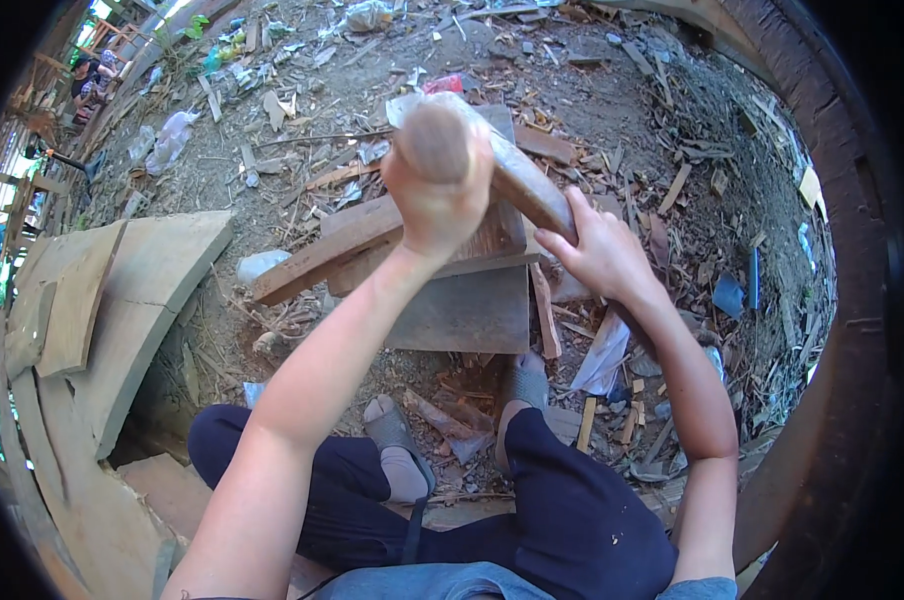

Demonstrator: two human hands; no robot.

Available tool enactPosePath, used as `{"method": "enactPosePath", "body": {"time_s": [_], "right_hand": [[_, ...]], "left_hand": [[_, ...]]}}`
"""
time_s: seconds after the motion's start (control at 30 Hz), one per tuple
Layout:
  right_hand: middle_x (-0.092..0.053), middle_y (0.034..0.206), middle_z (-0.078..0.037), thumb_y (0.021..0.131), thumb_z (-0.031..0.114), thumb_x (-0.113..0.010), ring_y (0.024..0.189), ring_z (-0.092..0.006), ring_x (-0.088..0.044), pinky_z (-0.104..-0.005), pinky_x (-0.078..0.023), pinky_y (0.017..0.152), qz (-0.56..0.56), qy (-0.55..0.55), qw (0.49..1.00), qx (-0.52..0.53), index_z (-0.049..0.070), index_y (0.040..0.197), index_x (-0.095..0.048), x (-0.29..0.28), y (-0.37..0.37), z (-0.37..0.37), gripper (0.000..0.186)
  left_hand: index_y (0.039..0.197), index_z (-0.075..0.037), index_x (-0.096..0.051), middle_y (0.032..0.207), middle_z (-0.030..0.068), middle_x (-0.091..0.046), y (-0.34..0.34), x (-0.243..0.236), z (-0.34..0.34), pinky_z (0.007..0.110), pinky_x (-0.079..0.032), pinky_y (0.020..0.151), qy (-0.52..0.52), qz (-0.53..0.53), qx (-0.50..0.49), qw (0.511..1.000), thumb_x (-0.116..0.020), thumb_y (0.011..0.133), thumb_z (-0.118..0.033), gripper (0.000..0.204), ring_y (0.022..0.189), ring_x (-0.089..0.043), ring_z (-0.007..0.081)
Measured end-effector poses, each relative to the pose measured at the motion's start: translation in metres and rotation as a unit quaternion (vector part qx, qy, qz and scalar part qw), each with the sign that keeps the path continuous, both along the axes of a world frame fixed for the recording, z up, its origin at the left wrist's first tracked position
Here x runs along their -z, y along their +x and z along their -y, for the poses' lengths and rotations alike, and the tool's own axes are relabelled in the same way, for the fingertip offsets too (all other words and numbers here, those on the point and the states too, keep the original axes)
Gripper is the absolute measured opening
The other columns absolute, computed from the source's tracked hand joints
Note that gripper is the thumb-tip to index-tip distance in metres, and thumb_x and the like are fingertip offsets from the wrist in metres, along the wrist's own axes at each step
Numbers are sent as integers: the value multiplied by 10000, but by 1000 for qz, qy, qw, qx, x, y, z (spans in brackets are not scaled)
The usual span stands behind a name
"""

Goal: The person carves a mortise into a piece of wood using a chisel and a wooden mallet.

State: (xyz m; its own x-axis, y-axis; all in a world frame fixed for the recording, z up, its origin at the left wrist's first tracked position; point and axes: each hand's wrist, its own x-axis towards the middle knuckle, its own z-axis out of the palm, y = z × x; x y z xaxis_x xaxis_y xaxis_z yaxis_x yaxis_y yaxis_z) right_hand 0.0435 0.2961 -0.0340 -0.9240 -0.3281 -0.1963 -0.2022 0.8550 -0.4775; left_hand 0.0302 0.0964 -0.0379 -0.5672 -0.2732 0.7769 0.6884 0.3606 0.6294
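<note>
1. Head view: round-ended wooden piece (435, 145) is held high, gripped in fingers of left hand (440, 205).
2. Curved piece (532, 190) is gripped by right hand (612, 255) over boards (462, 315); should be braced firmly, fingers kept clear of any swing.

Boards (162, 255) left, beam (840, 200) right, block (462, 315) between

My head cam: L of the pair, fisheye, upright, looks down & slightly fwd.
My hands: nr mid-frame, L hand (422, 210) close under lens, R hand (610, 252) twd 2.
My forearms (322, 340): enter abt 7 & 5.
My lap (462, 540): at 6, seen fr abv.
Ground (312, 85): runs off twd 12.
Ppl (87, 85): far off, 10.
Beam (852, 280): bends w/ rim, 3.
</note>
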Motion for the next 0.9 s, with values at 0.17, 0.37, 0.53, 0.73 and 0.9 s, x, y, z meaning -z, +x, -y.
{"method": "enactPosePath", "body": {"time_s": [0.17, 0.37, 0.53, 0.73, 0.9], "right_hand": [[-691, 1005, -283, 895, 453, -594, 972, -443, -674, -536, -533, 846, 2, 78, 997, -18, 7, 1226, -474, -7, -5, 10, 568], [-688, 961, -294, 897, 451, -588, 940, -459, -673, -548, -528, 827, -9, 60, 998, -4, 4, 1228, -456, 7, 3, 3, 571], [-666, 1006, -325, 902, 481, -596, 988, -480, -644, -536, -494, 868, 37, 37, 999, -3, -8, 1300, -432, 4, 3, 2, 651], [-683, 992, -308, 885, 466, -581, 1002, -455, -663, -516, -511, 896, 23, -10, 1000, 1, -59, 1320, -436, 13, -2, -5, 698], [-664, 1074, -324, 877, 492, -586, 1069, -432, -651, -493, -503, 935, 44, -31, 998, 12, -88, 1411, -371, 16, -2, -8, 817]], "left_hand": [[665, -95, -490, 652, 37, -522, 55, 44, -10, 315, -440, 492, -159, -108, 87, 978, -788, 705, -9, 312, 573, -544, 209], [663, -109, -520, 635, 15, -534, 73, 37, -4, 317, -464, 524, -222, -78, 156, 959, -837, 725, -119, 323, 589, -564, 191], [796, -64, -608, 509, 6, -532, 0, -29, 21, 264, -423, 408, 146, 48, 63, 986, -692, 889, -90, 128, 421, -529, 111], [833, -66, -508, 563, 43, -503, -28, -60, 30, 275, -404, 413, 280, 66, 157, 945, -702, 904, -93, 208, 433, -485, 137], [828, -65, -517, 560, 43, -501, -30, -43, 20, 276, -399, 406, 230, 85, 144, 959, -702, 899, -93, 200, 432, -482, 134]]}}
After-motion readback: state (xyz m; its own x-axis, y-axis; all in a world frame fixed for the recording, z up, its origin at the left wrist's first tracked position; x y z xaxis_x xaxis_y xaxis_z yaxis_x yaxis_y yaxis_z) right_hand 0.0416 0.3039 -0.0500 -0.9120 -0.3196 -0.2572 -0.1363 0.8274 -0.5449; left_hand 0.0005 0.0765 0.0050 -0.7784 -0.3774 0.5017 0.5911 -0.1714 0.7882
